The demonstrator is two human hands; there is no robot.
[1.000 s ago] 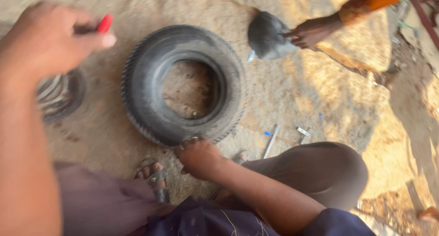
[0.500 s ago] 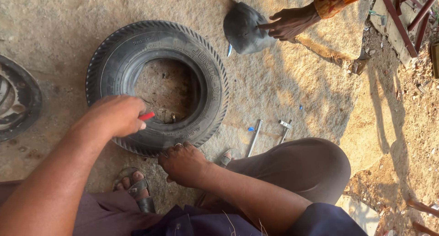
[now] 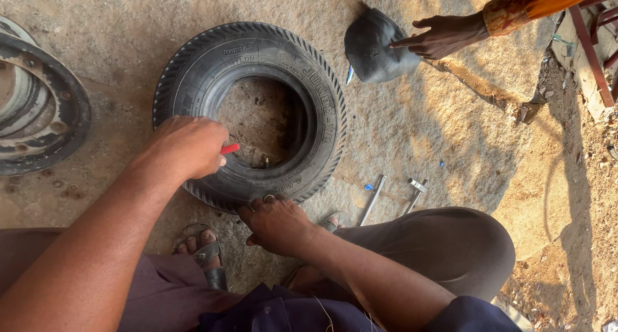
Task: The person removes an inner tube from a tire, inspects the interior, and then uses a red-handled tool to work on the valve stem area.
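The left hand [image 3: 187, 145] clenches a small red-tipped tool [image 3: 229, 149] over the black ribbed rubber tyre [image 3: 251, 113] while the right hand [image 3: 277, 224] grasps its near edge, apparently steadying it.

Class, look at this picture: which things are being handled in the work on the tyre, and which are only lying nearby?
In hand:
- black tyre, gripped at its near edge by the right hand
- red-handled tool, held by the left hand over the tyre

Lying about:
- metal wheel rim
- two metal rods
- dark rubber piece, touched by another person's hand
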